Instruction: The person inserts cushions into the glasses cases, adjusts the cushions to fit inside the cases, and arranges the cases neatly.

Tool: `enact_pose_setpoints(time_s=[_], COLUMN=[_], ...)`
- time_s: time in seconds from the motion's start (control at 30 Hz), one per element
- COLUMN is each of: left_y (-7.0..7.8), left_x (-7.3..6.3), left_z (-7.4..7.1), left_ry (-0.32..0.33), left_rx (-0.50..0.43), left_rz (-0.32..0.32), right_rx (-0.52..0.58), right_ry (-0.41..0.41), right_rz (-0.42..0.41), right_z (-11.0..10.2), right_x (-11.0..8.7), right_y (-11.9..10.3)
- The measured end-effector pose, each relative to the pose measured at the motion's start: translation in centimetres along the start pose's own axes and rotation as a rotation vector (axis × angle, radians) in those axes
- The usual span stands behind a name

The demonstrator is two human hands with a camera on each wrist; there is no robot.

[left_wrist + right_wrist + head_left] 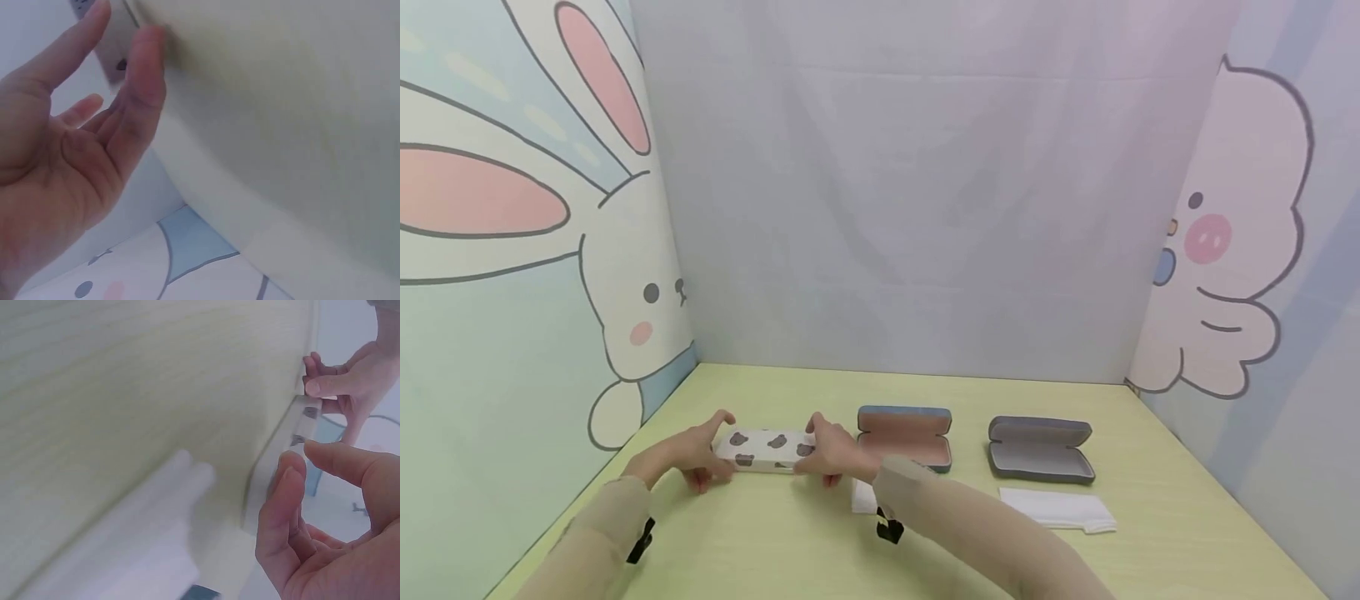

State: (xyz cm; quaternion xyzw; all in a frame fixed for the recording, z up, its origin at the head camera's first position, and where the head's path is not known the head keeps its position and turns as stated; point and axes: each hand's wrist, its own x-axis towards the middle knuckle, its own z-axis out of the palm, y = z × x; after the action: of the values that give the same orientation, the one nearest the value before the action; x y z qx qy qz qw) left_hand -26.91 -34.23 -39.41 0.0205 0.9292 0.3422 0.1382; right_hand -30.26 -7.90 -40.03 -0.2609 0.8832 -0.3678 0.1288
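Note:
A closed white glasses case (767, 448) printed with brown bear heads lies at the left of the table. My left hand (698, 450) bends its thumb and fingers about the case's left end. Beyond these fingers, part of the white case (114, 59) shows in the left wrist view. At the opposite end my right hand (835, 450) grips the case, thumb along the front and forefinger over the back. The right wrist view shows the white side of the case (265, 481) past the right fingertips, with the left hand (356, 381) at its far end.
Right of the hands stand an open glasses case with pink lining (910, 450) and an open grey one (1041, 458). A folded white cloth (1060, 508) lies before the grey case. Another white cloth (863, 497) is partly hidden by my right arm. Printed curtains (917, 208) border the table.

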Motion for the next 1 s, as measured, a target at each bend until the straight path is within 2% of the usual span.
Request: enact_pose_setpoints(time_s=[0.07,0.23,0.33,0.5,0.6,0.73,1.0], left_y=[0.8,3.0,4.1,5.5,6.6,7.8,9.2], left_x=[-0.3,-1.0,-1.2,-1.4,-1.5,-1.5,-1.2], left_z=[-0.5,-1.6,-1.8,-1.7,-1.3,-0.7,1.3], left_ry=[0.002,0.061,0.070,-0.027,-0.093,-0.127,-0.168], left_rx=[0.015,0.047,0.020,-0.176,-0.284,-0.375,-0.464], left_rz=[0.021,0.073,0.098,0.225,0.275,0.294,0.289], right_rx=[0.015,0.082,0.161,0.288,0.347,0.399,0.411], right_ry=[-0.009,0.000,0.000,-0.003,-0.002,-0.002,0.012], right_rz=[-0.021,-0.114,-0.155,-0.180,-0.177,-0.174,-0.160], right_z=[-0.7,-2.7,-4.1,-6.5,-7.7,-9.0,-10.8], right_x=[-0.3,-1.3,-2.1,-3.5,-4.2,-4.8,-6.2], right_y=[-0.5,-1.3,-1.4,-1.2,-1.0,-0.4,1.5])
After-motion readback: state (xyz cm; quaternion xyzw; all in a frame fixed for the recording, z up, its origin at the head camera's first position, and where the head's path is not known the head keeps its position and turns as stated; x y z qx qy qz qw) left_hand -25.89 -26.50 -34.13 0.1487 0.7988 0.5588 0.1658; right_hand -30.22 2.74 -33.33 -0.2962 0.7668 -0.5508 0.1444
